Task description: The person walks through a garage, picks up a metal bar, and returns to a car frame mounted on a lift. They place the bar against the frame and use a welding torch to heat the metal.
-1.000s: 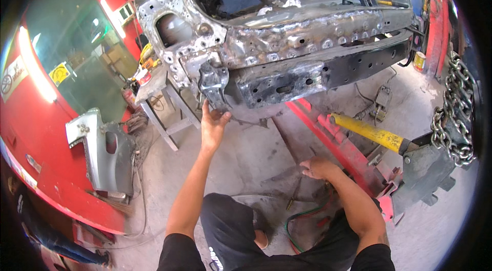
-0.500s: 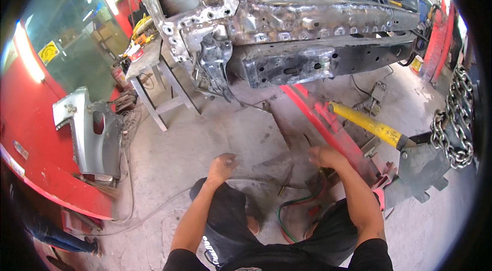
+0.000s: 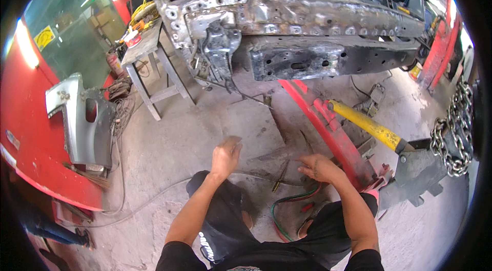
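My left hand (image 3: 226, 159) hangs in the air over the floor, above my left knee. Its fingers point forward and look loosely apart, the tips blurred; nothing shows in it. Across from it, my right hand (image 3: 319, 168) reaches inward with fingers spread, holding nothing visible. Between the hands, a slim tool with a brass-coloured end (image 3: 277, 185) lies on the concrete. Paired green and red hoses (image 3: 279, 204) curve beside it, near my right leg. Ahead stands a stripped car body (image 3: 318, 15) of bare, scorched metal, with a dark perforated beam (image 3: 302, 62) along its lower front.
A red frame rail (image 3: 323, 135) runs along the floor on the right, with a yellow cylinder (image 3: 366, 125) and hanging chains (image 3: 453, 132) beside it. On the left are a metal stand (image 3: 159, 81), a silver fender (image 3: 84, 122) and a red wall. A grey cable (image 3: 154, 212) crosses the floor.
My left hand has moved slightly forward and my right hand slightly inward, so they are closer together. The view has shifted a little; the car body sits higher in it.
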Demonstrator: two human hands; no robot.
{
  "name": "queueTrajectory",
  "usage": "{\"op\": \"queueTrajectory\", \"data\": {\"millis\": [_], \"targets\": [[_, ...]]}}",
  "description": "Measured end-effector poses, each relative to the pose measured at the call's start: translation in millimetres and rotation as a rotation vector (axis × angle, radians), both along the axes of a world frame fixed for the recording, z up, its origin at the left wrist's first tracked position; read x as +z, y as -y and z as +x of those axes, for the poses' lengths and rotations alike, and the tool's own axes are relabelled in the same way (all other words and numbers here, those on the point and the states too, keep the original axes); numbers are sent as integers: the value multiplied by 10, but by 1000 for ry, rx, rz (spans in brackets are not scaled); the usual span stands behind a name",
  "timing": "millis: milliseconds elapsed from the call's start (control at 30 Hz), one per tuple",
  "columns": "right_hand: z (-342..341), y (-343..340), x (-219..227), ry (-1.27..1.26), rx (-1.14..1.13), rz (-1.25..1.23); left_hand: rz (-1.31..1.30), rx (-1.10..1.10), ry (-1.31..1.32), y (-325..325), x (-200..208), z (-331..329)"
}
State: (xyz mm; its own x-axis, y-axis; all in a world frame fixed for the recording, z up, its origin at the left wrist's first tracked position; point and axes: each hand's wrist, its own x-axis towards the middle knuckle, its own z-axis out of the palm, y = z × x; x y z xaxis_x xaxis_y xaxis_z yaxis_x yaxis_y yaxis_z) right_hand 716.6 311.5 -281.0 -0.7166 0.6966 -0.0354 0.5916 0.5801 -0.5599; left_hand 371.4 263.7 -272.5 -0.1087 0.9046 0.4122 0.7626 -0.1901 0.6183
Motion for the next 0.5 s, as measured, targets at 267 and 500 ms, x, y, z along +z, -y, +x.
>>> {"op": "queueTrajectory", "data": {"millis": [267, 500], "targets": [[142, -285, -441, 242, -63, 163, 487, -202, -313, -678, 1482, 817], [148, -98, -329, 130, -15, 172, 539, -30, -627, -1463, 1702, 784]]}}
